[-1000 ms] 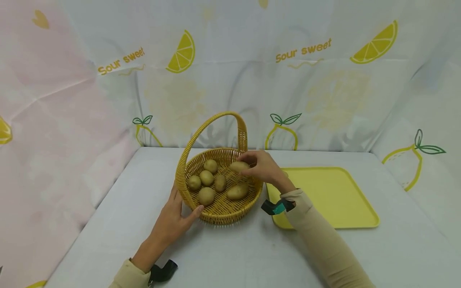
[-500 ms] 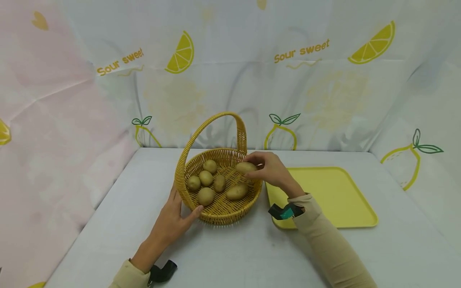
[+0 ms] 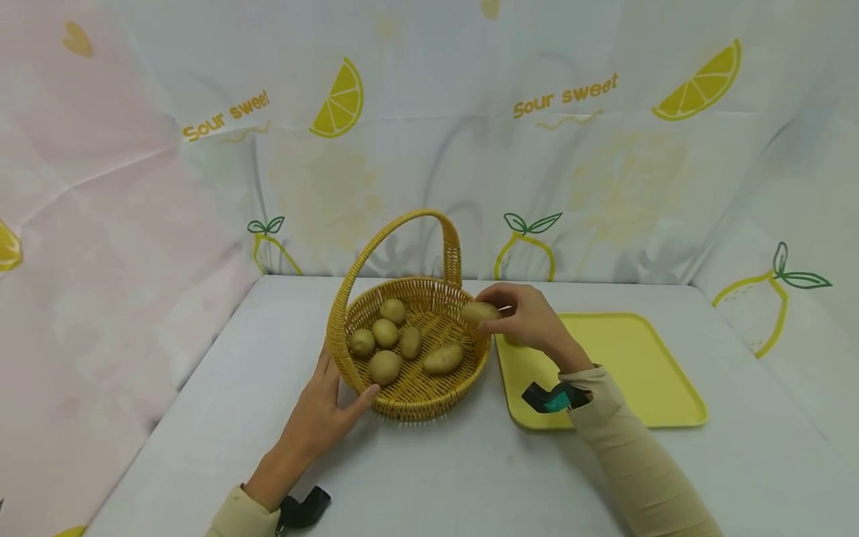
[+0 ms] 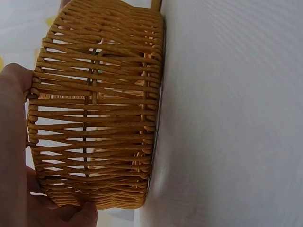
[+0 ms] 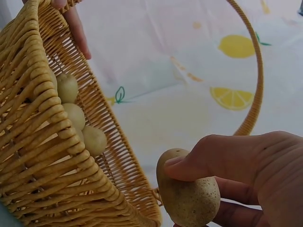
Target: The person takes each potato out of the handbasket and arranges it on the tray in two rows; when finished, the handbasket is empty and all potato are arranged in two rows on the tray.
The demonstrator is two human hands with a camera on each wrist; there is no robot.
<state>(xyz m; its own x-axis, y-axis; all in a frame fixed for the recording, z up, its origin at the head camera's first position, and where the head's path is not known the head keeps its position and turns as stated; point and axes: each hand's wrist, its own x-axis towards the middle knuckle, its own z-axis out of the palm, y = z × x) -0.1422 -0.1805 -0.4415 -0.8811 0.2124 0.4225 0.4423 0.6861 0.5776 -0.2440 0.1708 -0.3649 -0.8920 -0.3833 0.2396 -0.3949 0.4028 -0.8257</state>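
A round wicker basket point(image 3: 409, 409) with a tall arched handle stands on the table, several potatoes lying in it, among them a long potato point(image 3: 444, 359) at the front right. My left hand point(image 3: 323, 410) grips the basket's left side, thumb over the rim and other fingers along the outer wall. In my right hand point(image 3: 526, 321) is another potato point(image 3: 479, 312), pinched between thumb and fingers at the basket's right rim. The right wrist view shows this potato point(image 5: 189, 198) up close, beside the woven wall.
A yellow rectangular tray point(image 3: 624, 373) lies to the right of the basket, partly hidden behind my right hand and forearm. White cloth point(image 3: 456, 477) covers the table. A lemon-printed curtain point(image 3: 429, 134) hangs behind and at both sides.
My right hand has moved right with the potato, from over the inside of the basket to its right rim. The left hand and the basket have stayed in place.
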